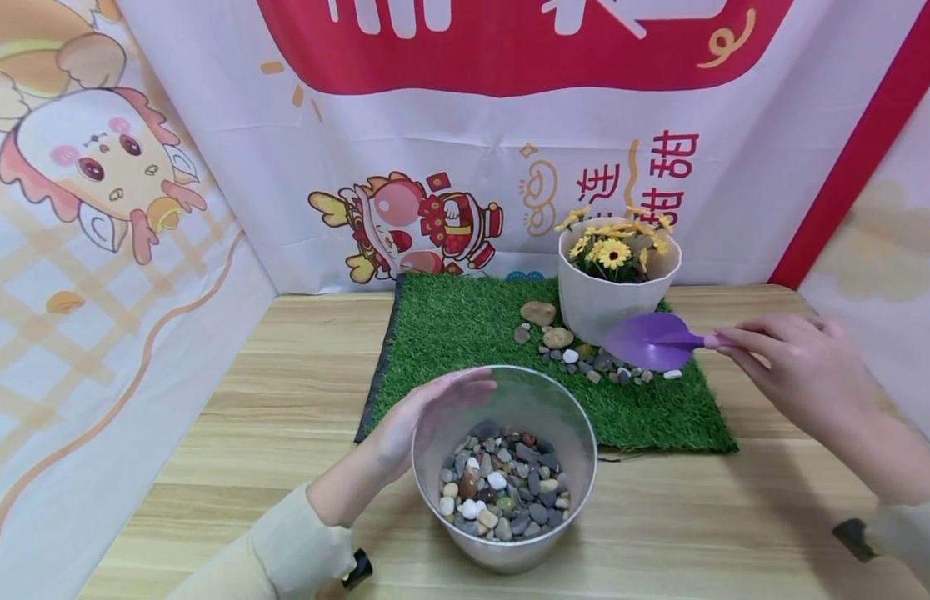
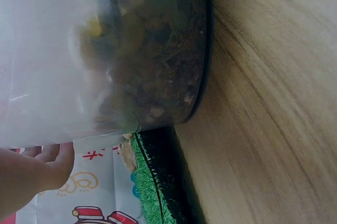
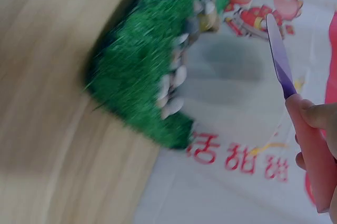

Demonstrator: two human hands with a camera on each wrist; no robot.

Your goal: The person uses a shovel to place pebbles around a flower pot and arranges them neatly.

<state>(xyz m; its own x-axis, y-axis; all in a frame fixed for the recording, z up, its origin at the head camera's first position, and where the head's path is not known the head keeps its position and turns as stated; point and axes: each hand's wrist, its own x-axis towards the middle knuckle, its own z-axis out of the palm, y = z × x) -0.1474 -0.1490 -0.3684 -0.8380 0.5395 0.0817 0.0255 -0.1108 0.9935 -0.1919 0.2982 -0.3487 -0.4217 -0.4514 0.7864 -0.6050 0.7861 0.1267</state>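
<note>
A clear bucket (image 1: 506, 554) stands on the table at the front middle, holding a layer of mixed pebbles (image 1: 502, 483). My left hand (image 1: 405, 425) rests on its left side, fairly straight fingers touching the outer wall near the rim. The left wrist view shows that hand (image 2: 39, 174) beside the cloudy wall. My right hand (image 1: 802, 375) grips a garden trowel (image 1: 652, 340) with a purple blade and pink handle (image 3: 310, 150). In the head view, its blade overlaps the lower part of a white pot (image 1: 615, 296) with yellow flowers (image 1: 613, 252); whether they touch I cannot tell.
Green artificial turf (image 1: 465, 325) lies on the wooden table (image 1: 285, 400) behind the bucket. Larger stones (image 1: 538, 313) and a row of small pebbles (image 1: 592, 367) lie around the pot's base. Printed white cloths (image 1: 285, 192) hang at the back and sides.
</note>
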